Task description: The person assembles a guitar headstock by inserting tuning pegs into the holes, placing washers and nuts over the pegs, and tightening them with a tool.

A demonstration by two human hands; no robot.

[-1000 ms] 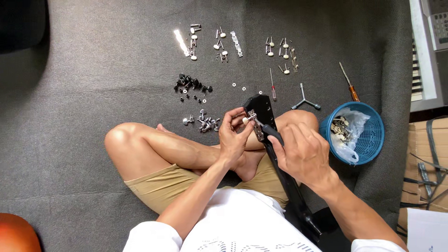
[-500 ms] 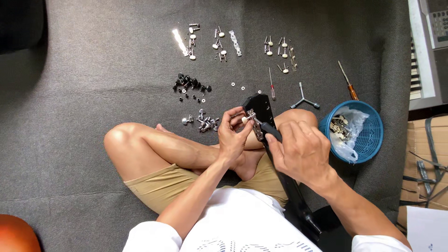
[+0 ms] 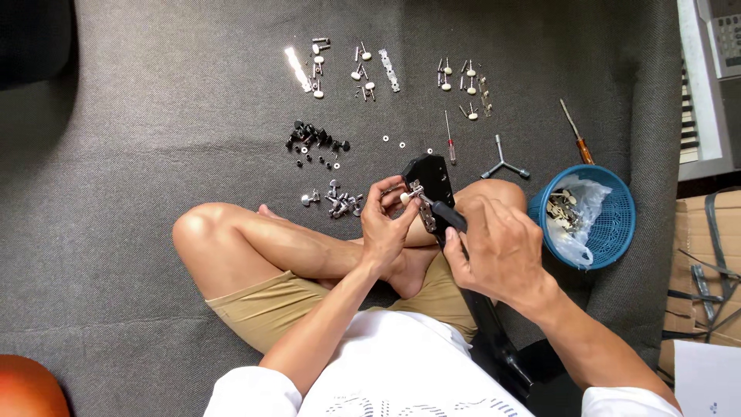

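I sit cross-legged on a grey carpet with a black guitar headstock (image 3: 429, 171) resting across my lap. My left hand (image 3: 386, 224) pinches a small metal tuning peg (image 3: 409, 194) at the headstock's left edge. My right hand (image 3: 498, 251) grips a black-handled screwdriver (image 3: 446, 214) whose tip points at the headstock beside the peg. The guitar's neck runs down under my right forearm and is mostly hidden.
Rows of metal tuner parts (image 3: 363, 66) and more tuners (image 3: 463, 77) lie on the carpet ahead. Black screws and washers (image 3: 312, 143), loose pegs (image 3: 336, 202), a red screwdriver (image 3: 449, 139), a three-way wrench (image 3: 503, 165), an orange-handled screwdriver (image 3: 576, 133), a blue basket (image 3: 617, 224), a keyboard (image 3: 706, 77) at the right.
My hands have shifted only slightly on the headstock; the left fingers have adjusted on the peg. Nothing on the carpet has moved.
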